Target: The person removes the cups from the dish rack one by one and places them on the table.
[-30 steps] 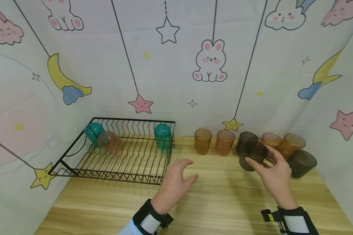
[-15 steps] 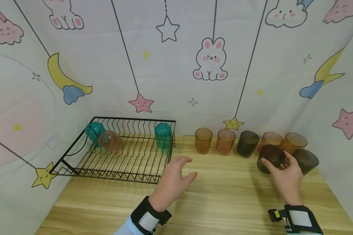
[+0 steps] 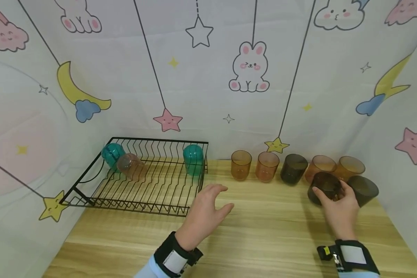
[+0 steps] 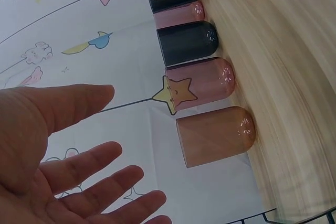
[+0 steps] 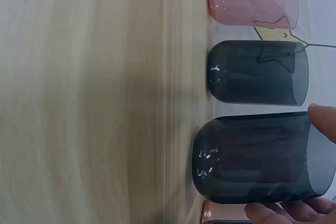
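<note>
Head view, right hand [image 3: 341, 212]: thumb and fingers pinch the held dark grey tumbler [image 3: 324, 189] from opposite sides near its rim.
Head view, held tumbler's place: right of centre on the counter [image 3: 264, 239], mouth up, in front of the right-hand pink tumbler [image 3: 321, 164]; contact of its base with the wood cannot be told here.
Head view, right flank: second dark grey tumbler [image 3: 365, 190] just beside the gripping fingers, near the counter's right edge.
Head view, rear row: left-hand amber tumbler [image 3: 241, 166], left-hand pink tumbler [image 3: 267, 166], rear dark grey tumbler [image 3: 293, 169], the right-hand pink tumbler and right-hand amber tumbler [image 3: 351, 165], along the printed backdrop [image 3: 208, 85].
Head view, left hand [image 3: 203, 218]: spread, thumb parted from fingers, beside the front right corner of the black wire rack [image 3: 160, 139].
Head view, rack contents: two teal tumblers [image 3: 193, 160] near opposite ends; a tilted pink tumbler [image 3: 130, 166] beside the left one.
Head view, room: wood surface extends between the two hands and forward to the lower frame edge.
Left wrist view, left hand: fingers fanned, well apart from the amber tumbler; rack wire crosses the lower right corner.
Right wrist view, grip: thumb at the rim on one side, fingertips opposite; a narrow gap separates held and rear dark tumblers.
</note>
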Demonstrator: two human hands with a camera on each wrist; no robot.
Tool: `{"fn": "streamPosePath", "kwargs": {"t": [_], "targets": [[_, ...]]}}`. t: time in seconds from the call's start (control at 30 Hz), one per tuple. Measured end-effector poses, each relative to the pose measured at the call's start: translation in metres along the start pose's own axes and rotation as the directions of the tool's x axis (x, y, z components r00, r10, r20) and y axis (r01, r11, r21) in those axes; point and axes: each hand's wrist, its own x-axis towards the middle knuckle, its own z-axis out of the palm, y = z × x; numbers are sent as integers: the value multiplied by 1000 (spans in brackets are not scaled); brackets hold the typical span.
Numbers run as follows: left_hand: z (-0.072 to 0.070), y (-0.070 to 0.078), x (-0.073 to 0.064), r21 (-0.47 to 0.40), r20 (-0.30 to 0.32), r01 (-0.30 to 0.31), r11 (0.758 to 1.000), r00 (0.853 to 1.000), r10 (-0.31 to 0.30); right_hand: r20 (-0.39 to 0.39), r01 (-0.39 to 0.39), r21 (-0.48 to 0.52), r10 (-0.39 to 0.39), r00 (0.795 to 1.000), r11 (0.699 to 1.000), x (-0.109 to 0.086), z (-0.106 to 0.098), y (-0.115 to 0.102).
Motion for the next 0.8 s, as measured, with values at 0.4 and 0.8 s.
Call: {"fn": "streamPosePath", "kwargs": {"t": [0.4, 0.8], "targets": [[-8, 0, 0, 14, -2, 4, 1000, 1000, -4, -26, -1, -33, 0, 1000, 999, 1, 2, 4], [-59, -7, 14, 125, -86, -17, 992, 996, 28, -62, 141, -67, -145, 988, 988, -4, -7, -16]]}}
